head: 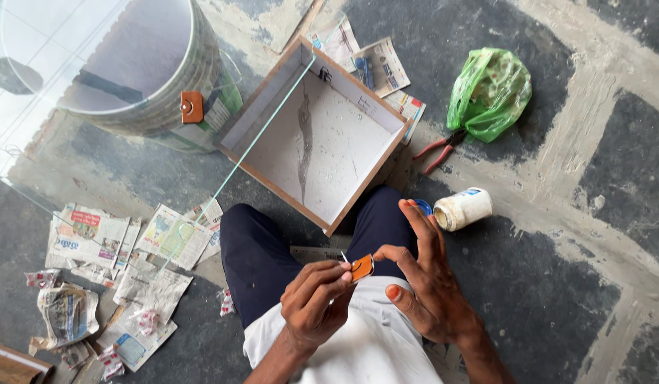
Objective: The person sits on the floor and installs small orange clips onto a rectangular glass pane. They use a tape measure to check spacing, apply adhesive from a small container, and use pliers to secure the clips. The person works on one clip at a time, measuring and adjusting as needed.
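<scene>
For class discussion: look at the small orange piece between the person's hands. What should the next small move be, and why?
Probably steady the small orange piece with the right hand while the left hand works the thin pale sliver at its edge. Both hands pinch it over the lap, and a matching orange piece already sits on the glass sheet.

Small orange rectangular clip (362,267), thin metal pin at top-left edge, tilted, pinched between fingertips above lap.
</scene>
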